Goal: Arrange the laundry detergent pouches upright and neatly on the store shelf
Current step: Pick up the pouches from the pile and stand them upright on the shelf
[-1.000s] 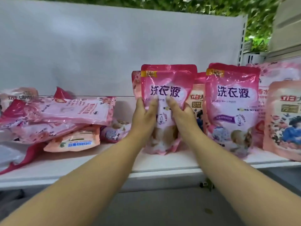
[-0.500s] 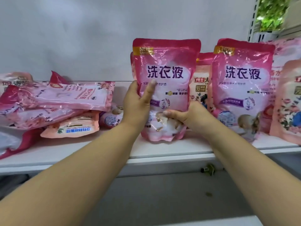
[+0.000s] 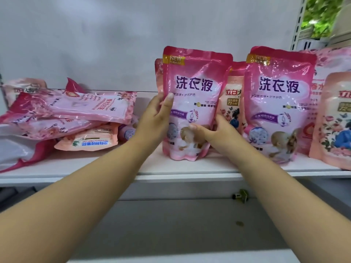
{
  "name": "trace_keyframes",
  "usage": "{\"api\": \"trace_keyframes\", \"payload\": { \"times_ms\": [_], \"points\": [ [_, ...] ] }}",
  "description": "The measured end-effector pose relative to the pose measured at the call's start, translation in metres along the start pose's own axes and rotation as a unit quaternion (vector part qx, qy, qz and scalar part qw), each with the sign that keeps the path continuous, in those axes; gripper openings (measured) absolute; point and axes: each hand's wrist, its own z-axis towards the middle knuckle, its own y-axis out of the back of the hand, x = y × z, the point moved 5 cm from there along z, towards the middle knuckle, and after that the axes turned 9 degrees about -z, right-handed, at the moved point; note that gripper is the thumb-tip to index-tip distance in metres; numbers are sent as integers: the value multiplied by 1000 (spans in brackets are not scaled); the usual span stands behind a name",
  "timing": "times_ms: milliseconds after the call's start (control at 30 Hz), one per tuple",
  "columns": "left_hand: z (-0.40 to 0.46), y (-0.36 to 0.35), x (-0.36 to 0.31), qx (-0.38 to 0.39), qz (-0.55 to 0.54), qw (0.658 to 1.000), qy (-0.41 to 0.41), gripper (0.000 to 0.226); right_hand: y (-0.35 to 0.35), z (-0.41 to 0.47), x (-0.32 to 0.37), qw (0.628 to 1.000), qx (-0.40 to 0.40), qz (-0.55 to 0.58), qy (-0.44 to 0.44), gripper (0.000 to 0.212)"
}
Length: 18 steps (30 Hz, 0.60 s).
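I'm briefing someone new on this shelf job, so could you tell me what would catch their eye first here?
At the centre, a bright pink pouch stands upright on the white shelf, gripped by the left hand on its left edge and the right hand low on its right. A matching pouch stands to its right. Far left, a heap of pouches lies flat.

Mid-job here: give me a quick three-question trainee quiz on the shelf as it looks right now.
1. True or false: the held pouch stands upright on the shelf.
2. Which hand has its thumb across the pouch's lower front? A) left hand B) right hand
3. Fill in: the pile left of the hands lies ____.

Key: 1 true; 2 B; 3 flat
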Motion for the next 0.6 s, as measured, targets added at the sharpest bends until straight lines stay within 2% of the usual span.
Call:
{"api": "trace_keyframes", "payload": {
  "times_ms": [233,367,467,600],
  "points": [
    [-10,42,-9,134,108,985,-6,44,-6,-17,14,998,-50,-8,-24,70],
    [-9,71,-8,167,167,972,-16,41,-10,-25,18,986,-113,-96,-75,83],
    [-19,85,-11,223,282,932,-52,41,-14,-46,31,963,-205,-165,-63,83],
    [-20,107,-25,240,411,874,-101,41,-28,-74,59,926,-313,-209,22,61]
  ]
}}
